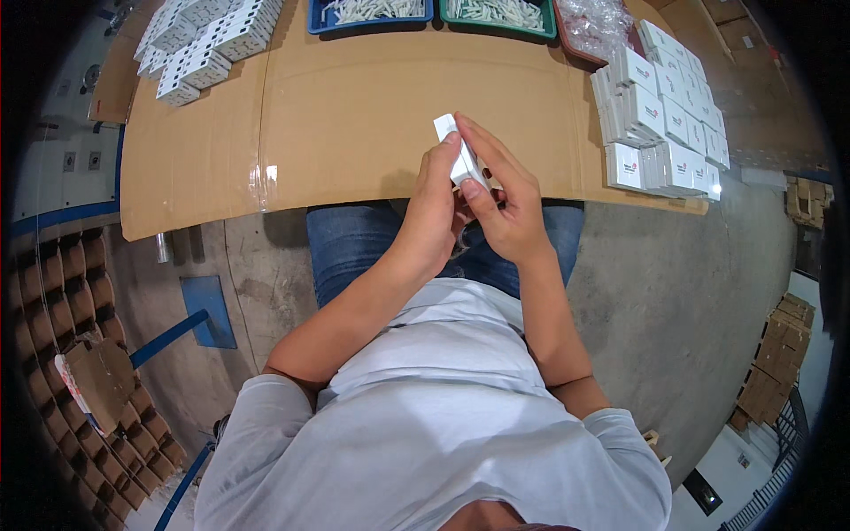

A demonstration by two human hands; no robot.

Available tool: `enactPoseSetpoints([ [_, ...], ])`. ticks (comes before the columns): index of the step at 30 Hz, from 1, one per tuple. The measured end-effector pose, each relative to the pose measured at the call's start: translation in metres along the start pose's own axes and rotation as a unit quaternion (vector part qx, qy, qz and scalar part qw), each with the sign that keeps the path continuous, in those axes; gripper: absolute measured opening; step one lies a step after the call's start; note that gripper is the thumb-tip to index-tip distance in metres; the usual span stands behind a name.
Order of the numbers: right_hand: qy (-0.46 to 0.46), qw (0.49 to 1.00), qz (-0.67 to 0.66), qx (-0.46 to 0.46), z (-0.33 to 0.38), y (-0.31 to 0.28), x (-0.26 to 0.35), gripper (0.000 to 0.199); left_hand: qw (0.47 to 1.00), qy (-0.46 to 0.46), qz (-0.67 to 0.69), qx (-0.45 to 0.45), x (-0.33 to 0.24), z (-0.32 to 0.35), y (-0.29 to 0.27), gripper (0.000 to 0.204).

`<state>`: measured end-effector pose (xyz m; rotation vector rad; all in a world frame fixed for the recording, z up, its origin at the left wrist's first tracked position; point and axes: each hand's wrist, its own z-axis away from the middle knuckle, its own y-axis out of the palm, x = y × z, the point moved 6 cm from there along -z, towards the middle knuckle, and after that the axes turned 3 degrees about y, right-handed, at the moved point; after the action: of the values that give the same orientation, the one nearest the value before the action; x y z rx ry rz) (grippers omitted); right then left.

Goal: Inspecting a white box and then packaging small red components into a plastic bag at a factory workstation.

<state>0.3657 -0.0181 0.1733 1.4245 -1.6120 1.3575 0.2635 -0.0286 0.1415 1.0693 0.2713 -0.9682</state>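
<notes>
I see both hands at the frame's centre, over the near edge of the cardboard-covered table (354, 115). The left hand (431, 208) and right hand (505, 203) are closed together on a small white rectangular carton (459, 152) — fingers pinching it from either side. Stacked white boxes (660, 119) sit at upper right, more white cartons (208, 40) at upper left.

Packing workshop: cardboard-covered bench (354, 115), stacked white boxes (664, 115), parts trays (372, 13), concrete floor (673, 283).
</notes>
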Motion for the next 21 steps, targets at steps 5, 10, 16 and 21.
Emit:
enactPoseSetpoints([
  [5,-0.025,0.999,-0.020,0.003,-0.003,0.000,0.001,0.049,1.000,0.015,0.006,-0.007,0.003,0.000,0.000,0.059],
  [10,-0.007,0.999,-0.039,-0.003,-0.001,0.002,0.002,0.048,1.000,0.016,-0.018,-0.011,0.007,-0.003,-0.006,0.055],
  [16,-0.049,0.999,0.017,-0.002,-0.002,0.001,0.000,0.046,1.000,0.024,0.005,-0.003,0.004,0.000,0.005,0.048],
  [21,-0.079,0.996,0.041,-0.022,0.000,0.001,-0.001,0.045,1.000,0.025,-0.003,-0.003,0.008,-0.002,0.004,0.050],
])
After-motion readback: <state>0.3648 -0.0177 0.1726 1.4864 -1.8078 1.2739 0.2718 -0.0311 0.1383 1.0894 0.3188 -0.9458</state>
